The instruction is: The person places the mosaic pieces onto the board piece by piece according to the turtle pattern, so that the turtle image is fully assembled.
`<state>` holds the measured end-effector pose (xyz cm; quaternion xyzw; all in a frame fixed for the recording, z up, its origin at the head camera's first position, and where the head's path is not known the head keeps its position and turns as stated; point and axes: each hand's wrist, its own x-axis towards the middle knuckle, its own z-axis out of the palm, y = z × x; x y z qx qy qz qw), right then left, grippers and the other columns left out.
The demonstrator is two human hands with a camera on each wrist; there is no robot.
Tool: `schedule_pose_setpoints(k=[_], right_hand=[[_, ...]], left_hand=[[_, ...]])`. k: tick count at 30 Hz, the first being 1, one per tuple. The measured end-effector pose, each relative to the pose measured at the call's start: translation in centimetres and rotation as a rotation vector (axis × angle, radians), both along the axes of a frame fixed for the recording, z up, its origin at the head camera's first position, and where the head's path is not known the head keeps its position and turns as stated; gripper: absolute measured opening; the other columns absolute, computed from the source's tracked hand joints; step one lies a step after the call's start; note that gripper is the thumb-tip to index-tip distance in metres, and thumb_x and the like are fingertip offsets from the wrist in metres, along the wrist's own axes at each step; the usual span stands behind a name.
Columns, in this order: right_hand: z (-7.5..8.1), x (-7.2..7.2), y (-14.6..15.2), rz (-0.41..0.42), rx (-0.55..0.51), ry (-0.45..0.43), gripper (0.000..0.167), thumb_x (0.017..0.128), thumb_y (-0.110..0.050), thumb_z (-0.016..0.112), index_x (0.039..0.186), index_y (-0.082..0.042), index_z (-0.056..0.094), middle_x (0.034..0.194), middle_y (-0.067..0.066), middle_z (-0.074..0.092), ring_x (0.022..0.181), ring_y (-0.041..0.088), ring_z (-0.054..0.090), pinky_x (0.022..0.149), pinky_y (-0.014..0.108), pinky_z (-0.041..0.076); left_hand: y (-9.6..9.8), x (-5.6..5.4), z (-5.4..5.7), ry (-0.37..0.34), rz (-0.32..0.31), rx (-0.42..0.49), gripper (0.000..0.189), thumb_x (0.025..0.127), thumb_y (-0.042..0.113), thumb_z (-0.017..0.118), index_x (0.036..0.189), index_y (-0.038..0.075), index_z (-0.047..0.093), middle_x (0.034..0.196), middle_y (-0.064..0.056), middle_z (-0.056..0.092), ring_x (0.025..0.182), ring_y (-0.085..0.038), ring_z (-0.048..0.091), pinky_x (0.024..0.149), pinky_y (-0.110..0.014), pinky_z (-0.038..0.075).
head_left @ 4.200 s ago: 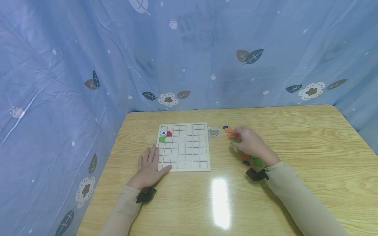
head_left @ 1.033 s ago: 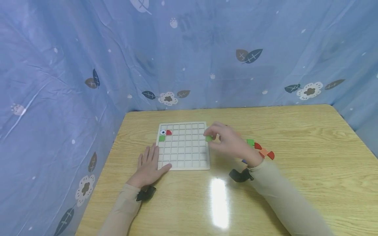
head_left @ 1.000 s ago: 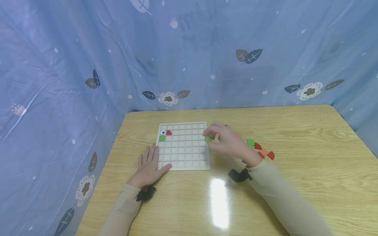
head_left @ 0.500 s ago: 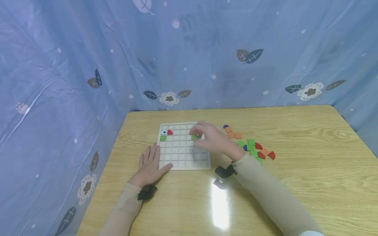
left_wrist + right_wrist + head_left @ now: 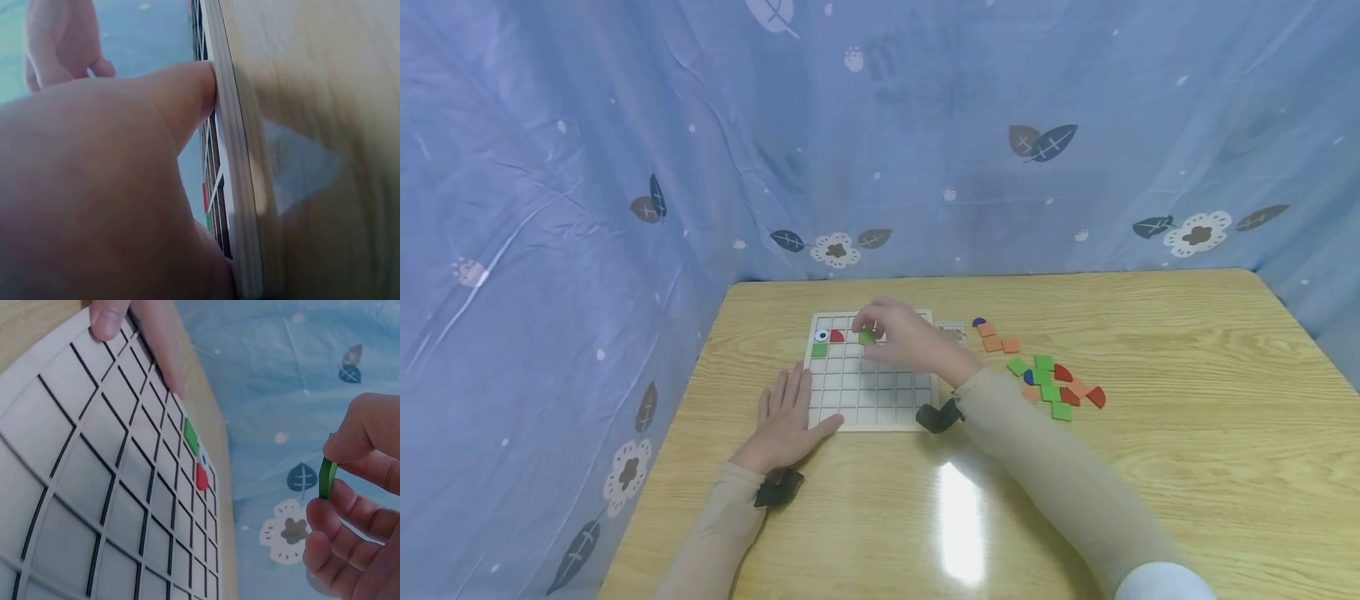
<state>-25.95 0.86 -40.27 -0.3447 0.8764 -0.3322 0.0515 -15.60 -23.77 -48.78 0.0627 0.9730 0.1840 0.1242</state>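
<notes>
The right hand (image 5: 901,335) pinches a green tile (image 5: 867,337) above the board (image 5: 867,415), toward its far edge (three pieces (image 5: 819,350) sit near the far left corner). The left hand (image 5: 781,427) lies spread at the near left corner.

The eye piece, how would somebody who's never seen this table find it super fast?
On the wooden table, find the pale grid board touched by the left hand. Near its far left corner, the eye piece sits just left of a red piece and just beyond a green square. Its neighbours are plain; it alone is white with a dark dot.
</notes>
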Motion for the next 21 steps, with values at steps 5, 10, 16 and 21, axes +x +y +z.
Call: schedule_pose_setpoints(k=[5, 10, 16, 21], right_hand=[[-0.5, -0.7, -1.6, 0.012, 0.017, 0.01, 0.028, 0.088, -0.011, 0.072, 0.117, -0.012, 0.072, 0.109, 0.002, 0.064, 0.096, 0.018, 0.06, 0.086, 0.031, 0.054], [-1.0, -1.3, -3.3, 0.015, 0.043, 0.003, 0.028, 0.089, -0.01, 0.074, 0.117, -0.01, 0.073, 0.11, 0.005, 0.065, 0.096, 0.017, 0.06, 0.086, 0.03, 0.055], [-2.0, -1.8, -4.9, 0.013, 0.059, -0.039, 0.029, 0.091, -0.013, 0.073, 0.12, -0.007, 0.072, 0.114, 0.006, 0.064, 0.105, 0.02, 0.061, 0.095, 0.036, 0.055], [-2.8, -2.2, -5.7, -0.007, 0.098, -0.05, 0.033, 0.092, -0.015, 0.073, 0.124, -0.007, 0.071, 0.115, 0.005, 0.063, 0.103, 0.019, 0.06, 0.098, 0.036, 0.054]], left_hand=[[0.0, 0.0, 0.0, 0.002, 0.001, 0.01, 0.107, 0.1, 0.07, 0.047, 0.166, 0.001, -0.002, 0.175, -0.017, -0.009, 0.161, -0.042, -0.012, 0.125, -0.067, -0.006], [-0.1, 0.0, 0.1, 0.014, -0.001, 0.008, 0.106, 0.101, 0.068, 0.047, 0.166, 0.0, -0.001, 0.175, -0.019, -0.008, 0.161, -0.043, -0.011, 0.125, -0.068, -0.005], [-0.2, 0.1, -0.1, 0.029, 0.0, 0.017, 0.106, 0.101, 0.067, 0.048, 0.166, -0.002, 0.002, 0.175, -0.021, -0.006, 0.16, -0.044, -0.01, 0.124, -0.069, -0.005], [-0.1, 0.0, 0.1, 0.015, -0.005, 0.01, 0.106, 0.101, 0.067, 0.048, 0.166, -0.001, 0.0, 0.175, -0.02, -0.007, 0.161, -0.043, -0.011, 0.124, -0.068, -0.005]])
